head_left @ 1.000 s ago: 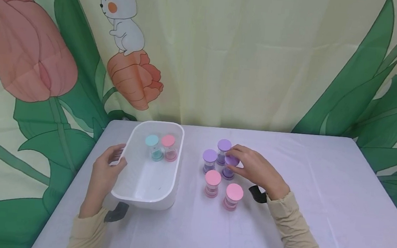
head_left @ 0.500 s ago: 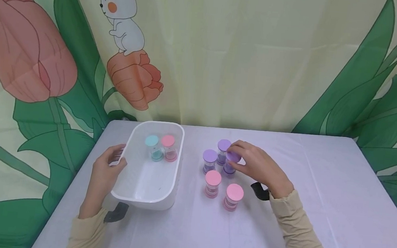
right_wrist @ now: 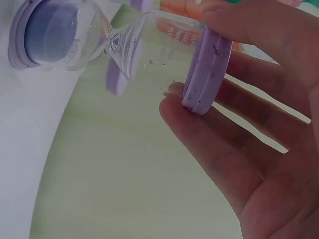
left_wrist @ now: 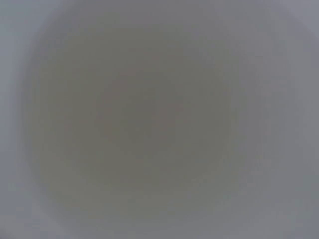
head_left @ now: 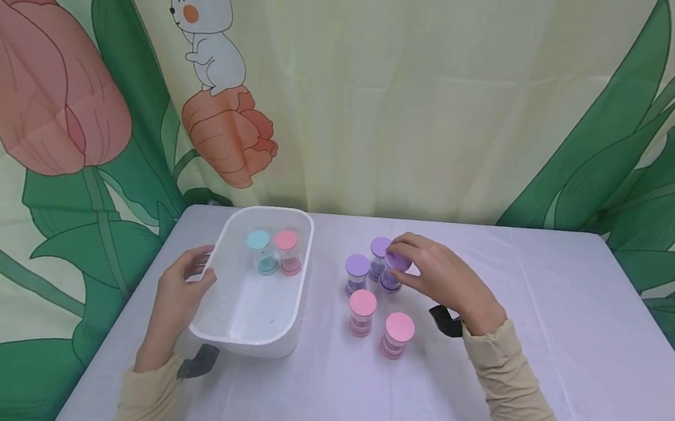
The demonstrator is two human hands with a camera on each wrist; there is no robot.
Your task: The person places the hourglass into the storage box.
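Observation:
My right hand (head_left: 441, 275) pinches the purple cap of a sand timer (right_wrist: 154, 50) between thumb and fingers. Its glass body shows in the right wrist view, with purple sand in the far bulb. Two other purple sand timers (head_left: 357, 275) stand close to its left, one partly behind it. Nearer the front are two pink sand timers (head_left: 361, 312). On the left, my left hand (head_left: 178, 297) holds the side of a white plastic bin (head_left: 243, 345) at its rim. Inside the bin stand a light blue sand timer (head_left: 263, 252) and a pink sand timer (head_left: 289, 252).
A white cloth covers the table (head_left: 446, 411). Behind it hangs a curtain (head_left: 408, 109) printed with a rabbit, a carrot and tulips. The left wrist view is a grey blur.
My right hand has raised the purple sand timer a little, shifting slightly back and to the right. My left hand and the bin have stayed in place.

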